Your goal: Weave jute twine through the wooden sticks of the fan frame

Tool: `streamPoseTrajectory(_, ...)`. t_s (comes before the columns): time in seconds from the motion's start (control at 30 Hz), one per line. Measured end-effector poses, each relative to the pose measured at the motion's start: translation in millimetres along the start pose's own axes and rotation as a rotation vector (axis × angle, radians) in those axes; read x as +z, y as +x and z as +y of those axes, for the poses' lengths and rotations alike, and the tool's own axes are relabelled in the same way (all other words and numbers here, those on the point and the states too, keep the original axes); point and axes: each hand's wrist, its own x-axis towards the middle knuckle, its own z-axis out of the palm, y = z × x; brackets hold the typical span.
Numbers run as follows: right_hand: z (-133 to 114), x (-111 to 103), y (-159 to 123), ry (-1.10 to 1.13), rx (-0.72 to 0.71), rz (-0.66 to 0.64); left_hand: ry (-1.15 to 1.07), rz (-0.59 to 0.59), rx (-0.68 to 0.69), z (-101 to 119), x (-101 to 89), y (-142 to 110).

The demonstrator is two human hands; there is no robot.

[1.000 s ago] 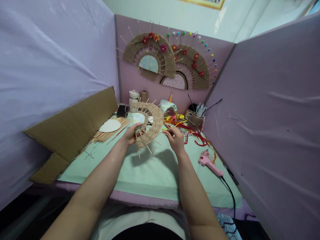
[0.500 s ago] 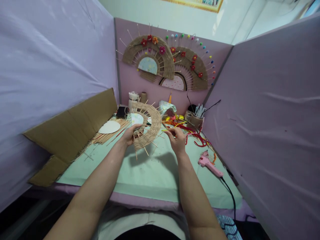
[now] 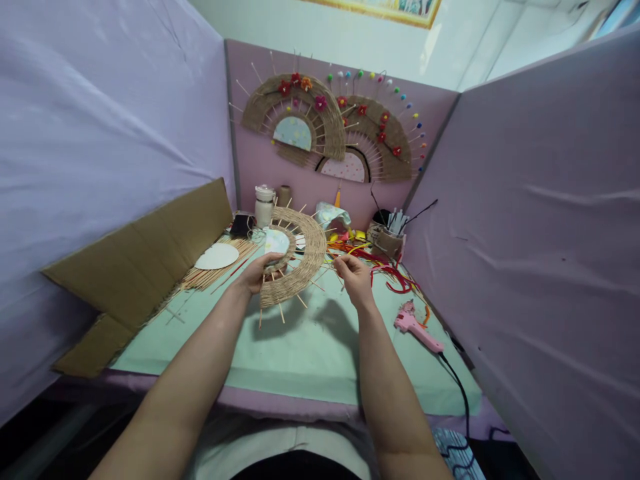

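Observation:
My left hand (image 3: 261, 272) grips the straight lower end of a half-round woven fan (image 3: 311, 257), which I hold tilted above the table. Its twine band is woven over thin wooden sticks that poke out past the outer edge, and a pale patterned half-disc (image 3: 277, 241) sits at its centre. At the right side of the fan, my right hand (image 3: 354, 273) is pinched close to the stick tips. A thin yellow strip (image 3: 331, 261) shows at its fingertips, too small to make out well.
Red and yellow pipe cleaners (image 3: 395, 277) lie behind my right hand. A pink glue gun (image 3: 417, 332) with a black cord rests on the right. Folded cardboard (image 3: 145, 260), a white oval (image 3: 217, 256) and thin sticks are on the left. Decorated fans (image 3: 320, 113) hang on the back panel.
The fan has tipped slightly, its lower end swinging down and left. My right hand stays pinched beside the stick tips, which are now closer to its fingers.

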Motion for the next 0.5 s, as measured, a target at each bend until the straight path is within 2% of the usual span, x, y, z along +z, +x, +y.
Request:
streamPoseTrajectory(0.1,-1.4,2.4,-0.4,0.01,0.028,-0.025,0.026,-0.021,-0.032,-0.9,-0.1,-1.3)
streamPoseTrajectory(0.23,-0.5,5.8,-0.8,0.016,0.025,-0.101,0.018,-0.042,0.033,-2.0,0.8,-3.4)
streamPoseTrajectory(0.5,3.3,5.9,-0.5,0.004,0.03,-0.141,-0.036,0.007,0.037,2.0,7.7,-13.2)
